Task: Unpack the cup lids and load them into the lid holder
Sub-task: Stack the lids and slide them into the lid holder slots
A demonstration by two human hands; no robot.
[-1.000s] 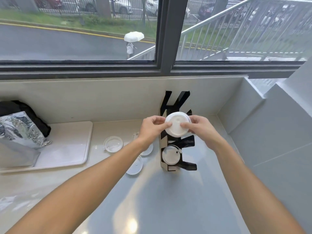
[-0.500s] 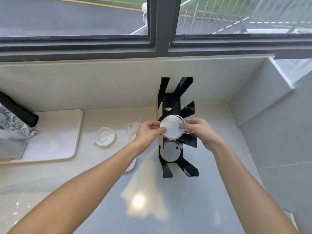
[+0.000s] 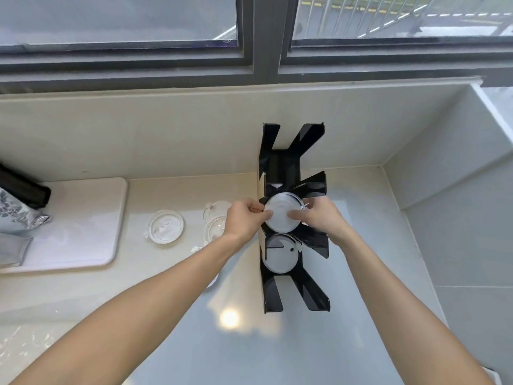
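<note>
A black lid holder with slanted fins stands on the counter near the back wall. A stack of white lids sits in its middle slot, gripped at the left rim by my left hand and at the right rim by my right hand. Another stack of lids rests in the slot just below. Loose clear lids lie on the counter to the left: one lid alone and two overlapping lids partly behind my left hand. A further lid under my left forearm is mostly hidden.
A white tray lies at the left with a silver foil bag and a black item on it. The back wall and a window run behind the holder. A grey side wall stands close on the right.
The view tilted further down. Both hands lowered the white lids from in front of the holder into its middle slot, above the stack that sits lower.
</note>
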